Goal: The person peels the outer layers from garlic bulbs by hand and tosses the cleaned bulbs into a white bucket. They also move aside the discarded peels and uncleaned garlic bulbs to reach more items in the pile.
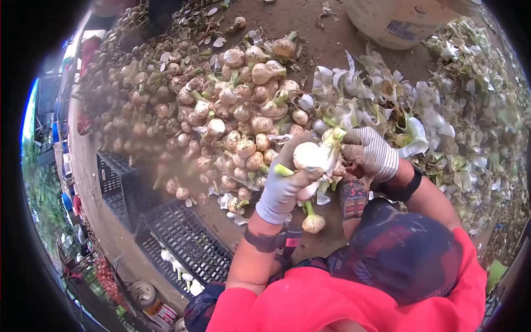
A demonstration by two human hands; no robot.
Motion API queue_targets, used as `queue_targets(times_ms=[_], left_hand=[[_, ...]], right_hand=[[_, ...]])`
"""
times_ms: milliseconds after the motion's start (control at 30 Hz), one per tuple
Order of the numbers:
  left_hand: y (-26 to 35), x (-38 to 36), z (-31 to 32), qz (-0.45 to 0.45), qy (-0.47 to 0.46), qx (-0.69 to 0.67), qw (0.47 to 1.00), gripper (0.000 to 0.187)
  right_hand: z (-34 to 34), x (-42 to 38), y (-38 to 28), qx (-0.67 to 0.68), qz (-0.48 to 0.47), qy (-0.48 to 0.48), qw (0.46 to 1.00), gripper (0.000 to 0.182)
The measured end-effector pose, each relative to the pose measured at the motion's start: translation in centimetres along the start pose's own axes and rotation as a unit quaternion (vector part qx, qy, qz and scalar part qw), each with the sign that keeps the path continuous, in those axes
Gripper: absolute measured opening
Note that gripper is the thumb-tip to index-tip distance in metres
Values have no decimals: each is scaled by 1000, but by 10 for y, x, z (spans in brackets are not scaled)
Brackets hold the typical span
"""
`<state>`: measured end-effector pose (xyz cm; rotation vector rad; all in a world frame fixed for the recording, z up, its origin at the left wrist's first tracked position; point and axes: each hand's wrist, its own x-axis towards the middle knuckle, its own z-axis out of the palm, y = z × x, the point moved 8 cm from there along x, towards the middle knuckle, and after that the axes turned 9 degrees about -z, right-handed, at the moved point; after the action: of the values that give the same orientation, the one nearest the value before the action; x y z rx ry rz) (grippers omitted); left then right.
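Observation:
My left hand (pixel 285 185), in a pale work glove, is closed around a peeled white garlic bulb (pixel 308 156). A cut green stem (pixel 283 170) pokes out between its fingers, and part of another white bulb (pixel 307 191) shows beneath them. My right hand (pixel 371 154), in a striped glove, is closed on loose garlic husk (pixel 334 139) at the bulb's right side. Its fingertips are partly hidden. Just below the hands, an unpeeled garlic bulb (pixel 313 222) with a green stem lies on the ground.
A large heap of unpeeled garlic (pixel 243 127) spreads ahead and left. Discarded husks (pixel 437 127) cover the right side. Black plastic crates (pixel 188 235) stand at lower left, one with white bulbs (pixel 180 268) inside. A pale bucket (pixel 395 22) is at top right, a can (pixel 148 299) at lower left.

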<state>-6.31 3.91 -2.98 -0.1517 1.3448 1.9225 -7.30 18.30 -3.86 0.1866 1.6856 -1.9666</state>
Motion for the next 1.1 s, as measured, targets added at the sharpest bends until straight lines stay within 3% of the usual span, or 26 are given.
queue_targets(times_ms=[67,100,133,167,200,233,267,300,333,367,400,433,467,500,533,567,600,667,700,800,833,867,900,967,1000,1100], left_hand=[[3,-1,-5,40,109,8,993,66],[0,10,-1,51,97,-4,994,66],[21,3,2,156,146,229,950,67],[35,-7,14,247,182,446,841,68],[33,-4,14,248,179,444,842,68],[24,1,7,197,156,369,895,66],[13,5,1,142,132,292,936,65],[4,8,-3,85,108,212,967,64],[-7,13,3,32,51,-44,997,56],[-11,18,2,32,51,-43,997,56],[-30,27,20,-98,-93,-299,945,56],[-35,21,46,-219,-226,-523,792,59],[-47,22,48,-256,-177,-499,809,68],[-47,25,35,-242,-102,-423,867,54],[-34,26,8,-126,45,-243,961,43],[-9,13,-10,-3,189,-43,981,34],[12,-5,-17,83,298,46,950,28],[37,-15,0,208,265,349,875,41],[50,-22,27,283,252,433,818,45],[55,-7,18,297,210,376,852,48],[56,-7,20,306,185,363,861,51],[58,-11,26,299,202,439,823,47],[55,-10,24,299,200,439,823,47],[40,-4,13,275,201,424,839,40],[31,0,3,233,182,336,894,32],[27,6,0,221,202,325,897,28]], right_hand=[[5,0,0,93,25,-50,994,15],[-6,1,2,75,23,-42,996,15],[-3,2,-12,19,-113,-50,992,13],[-1,-2,4,112,-3,-60,992,12],[2,-9,18,199,109,-49,973,11],[-2,-7,23,199,110,-46,973,11],[-9,1,-4,-77,-145,-70,984,11],[-2,-4,-22,-211,-284,-106,929,10],[4,-14,-37,-328,-423,-99,839,14],[5,-15,-36,-328,-423,-99,839,14],[4,-17,-35,-294,-425,-80,852,19],[3,-13,-18,-168,-315,-116,927,24],[0,-12,1,3,-186,-115,976,29],[-3,-15,19,147,-69,-73,984,34],[-8,-12,17,129,-96,-41,986,32],[-13,-16,8,-17,-134,-55,989,31],[-16,-19,-7,-163,-171,-60,970,31],[0,-11,10,87,-30,-60,994,34],[3,-10,4,53,-79,-87,992,34],[10,-8,-14,-87,-214,-136,963,31],[10,-8,-1,-9,-78,-133,988,26],[8,-12,12,70,59,-103,990,23],[11,-14,3,70,59,-102,991,23],[18,-14,-15,-171,-10,-106,979,24],[19,-15,-17,-133,-45,-71,988,28],[13,-9,10,-34,37,-71,996,26]])
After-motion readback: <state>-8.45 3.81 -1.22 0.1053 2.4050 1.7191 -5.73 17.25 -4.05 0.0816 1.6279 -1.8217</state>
